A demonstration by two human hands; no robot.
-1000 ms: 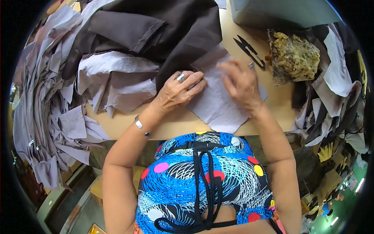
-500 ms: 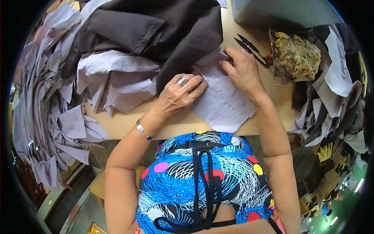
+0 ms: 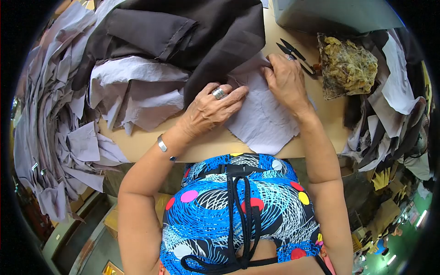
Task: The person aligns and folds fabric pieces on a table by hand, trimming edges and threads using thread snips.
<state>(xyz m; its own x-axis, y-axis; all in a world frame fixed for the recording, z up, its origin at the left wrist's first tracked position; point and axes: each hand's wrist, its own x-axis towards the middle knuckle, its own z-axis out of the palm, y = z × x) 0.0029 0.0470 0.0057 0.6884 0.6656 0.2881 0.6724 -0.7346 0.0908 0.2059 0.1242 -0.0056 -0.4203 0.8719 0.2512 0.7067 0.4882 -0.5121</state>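
Note:
A pale grey-lilac piece of fabric [image 3: 263,121] with a curved seam lies on the table in front of me. My right hand [image 3: 285,80] pinches its upper edge between thumb and fingers. At its left side rests my left hand [image 3: 214,107], ring on a finger, thumb and fingers drawn together at the fabric; the fingertips' grip is partly hidden. Dark brown cloth [image 3: 224,41] lies just beyond the left hand and overlaps the pale piece. Black thread snips [image 3: 297,56] lie right of my right hand, blades pointing up and left.
A square pad topped with a yellowish fibrous clump [image 3: 349,66] sits at right, below a grey bin [image 3: 339,16]. Pale fabric pieces hang over the left edge [image 3: 55,114], and more scraps [image 3: 389,110] hang at the right. Tan tabletop [image 3: 151,144] shows near me.
My right hand has shifted slightly, its thumb and fingers now closer together on the fabric's upper edge. The left fingers have moved a little right and the pale fabric has shifted slightly.

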